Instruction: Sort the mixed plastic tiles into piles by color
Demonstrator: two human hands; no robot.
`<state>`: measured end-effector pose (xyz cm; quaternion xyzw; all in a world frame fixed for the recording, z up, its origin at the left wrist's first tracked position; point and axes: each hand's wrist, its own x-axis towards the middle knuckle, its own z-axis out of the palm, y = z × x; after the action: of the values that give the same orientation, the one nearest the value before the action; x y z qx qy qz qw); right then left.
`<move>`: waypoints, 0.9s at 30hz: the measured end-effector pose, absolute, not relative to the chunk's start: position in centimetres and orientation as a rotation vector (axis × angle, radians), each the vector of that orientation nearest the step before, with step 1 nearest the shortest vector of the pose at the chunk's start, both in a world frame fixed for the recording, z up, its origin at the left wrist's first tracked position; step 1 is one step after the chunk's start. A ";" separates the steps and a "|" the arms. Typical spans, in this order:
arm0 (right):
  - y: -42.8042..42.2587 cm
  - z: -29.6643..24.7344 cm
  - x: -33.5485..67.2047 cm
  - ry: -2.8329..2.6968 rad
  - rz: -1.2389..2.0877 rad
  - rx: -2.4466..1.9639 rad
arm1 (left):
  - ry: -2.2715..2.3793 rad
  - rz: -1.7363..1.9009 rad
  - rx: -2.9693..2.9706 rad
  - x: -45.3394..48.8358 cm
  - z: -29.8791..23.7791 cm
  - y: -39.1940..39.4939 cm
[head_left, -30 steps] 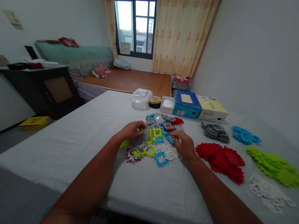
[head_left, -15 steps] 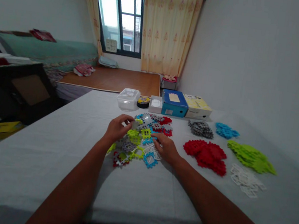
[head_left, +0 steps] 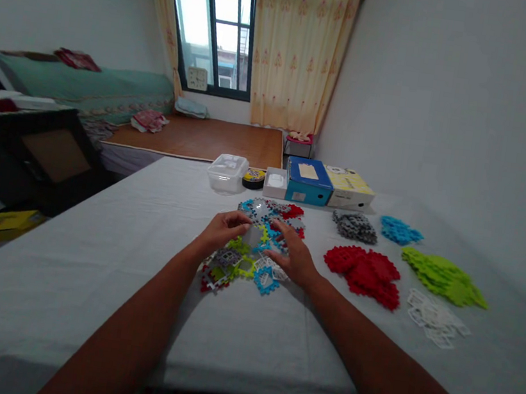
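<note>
Probably light and stiff, the mixed heap of notched plastic pieces lay on the worktop between the hands; each looked thin, perhaps slippery when flat, so its toothed rim seemed the best place to pinch. The left hand had fingers curled close by a grey piece, though whether it gripped that could not be told. The right hand, thumb and fingers parted, grasped nothing visible. Farther right sat red pieces and white frames.
</note>
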<state>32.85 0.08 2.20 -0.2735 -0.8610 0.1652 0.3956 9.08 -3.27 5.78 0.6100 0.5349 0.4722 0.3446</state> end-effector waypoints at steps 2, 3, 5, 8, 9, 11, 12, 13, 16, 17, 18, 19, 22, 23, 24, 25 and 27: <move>0.0 2.4 33.0 -2.237 0.313 -0.668 | 1.332 1.192 1.563 9.8 5.3 -3.2; 0.0 2.5 33.0 -2.260 0.273 -0.660 | 1.315 1.185 1.555 10.1 5.1 -3.2; 0.1 2.7 33.1 -2.288 0.237 -0.649 | 1.292 1.191 1.529 10.5 4.8 -3.2; 0.2 2.9 33.3 -2.319 0.202 -0.639 | 1.241 1.197 1.488 11.0 4.5 -3.2; 0.1 2.9 33.3 -2.333 0.182 -0.643 | 1.219 1.198 1.475 11.1 4.5 -3.2; -0.2 2.9 33.2 -2.377 0.129 -0.659 | 1.172 1.193 1.454 11.3 4.5 -3.3; -0.6 2.9 33.1 -2.405 0.100 -0.669 | 1.151 1.189 1.446 11.4 4.4 -3.3; -0.9 3.0 32.9 -2.432 0.073 -0.681 | 1.134 1.180 1.443 11.5 4.4 -3.4; -1.8 3.6 32.7 -2.502 -0.001 -0.737 | 1.103 1.145 1.449 11.7 4.5 -3.6; -1.7 4.0 32.9 -2.517 -0.026 -0.763 | 1.104 1.138 1.449 11.7 4.6 -3.7; -1.2 4.6 33.3 -2.528 -0.051 -0.793 | 1.113 1.135 1.445 11.7 4.7 -3.8; -0.4 5.2 33.9 -2.535 -0.077 -0.832 | 1.131 1.138 1.439 11.7 4.8 -3.8; 4.1 7.4 36.6 -2.545 -0.164 -1.036 | 1.208 1.163 1.426 11.6 5.0 -3.8; 6.0 7.9 37.7 -2.558 -0.202 -1.139 | 1.223 1.168 1.427 11.5 4.9 -3.7; 7.9 8.3 38.7 -2.570 -0.228 -1.268 | 1.231 1.172 1.428 11.5 4.9 -3.6; 9.7 8.4 39.5 -2.591 -0.239 -1.388 | 1.231 1.175 1.431 11.5 4.8 -3.5; 12.6 8.1 40.7 -2.616 -0.241 -1.592 | 1.228 1.178 1.442 11.4 4.5 -3.3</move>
<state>40.69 12.57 8.06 -0.5180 -0.8511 -0.0783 0.0348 11.44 -3.33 4.47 0.5805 0.4946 0.4742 0.4400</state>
